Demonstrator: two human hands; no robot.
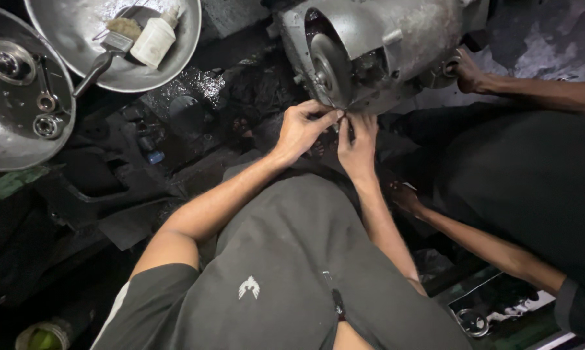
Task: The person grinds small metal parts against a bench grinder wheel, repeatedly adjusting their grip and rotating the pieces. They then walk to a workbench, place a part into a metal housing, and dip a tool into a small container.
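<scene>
A grey cast-metal engine casing [396,45] with a round opening and a worn disc inside sits at the top of the view, directly ahead of you. At its lower edge, your left hand [302,129] and right hand [358,146] meet, fingertips pinched narrowly together on something too small and dark to make out, pressed against the casing's rim. Right of the casing, another person's hand [468,74] steadies its side; a second hand of theirs [406,198] rests below and to the right of it. Left of the casing, a shallow round metal pan [78,32] holds a brush and a white bottle, and beside that a second dish [7,129] holds bearings. The rim looks sharp and greasy: a slipping pinch could nick your fingertips or drop the tiny piece into the dark clutter beneath.
</scene>
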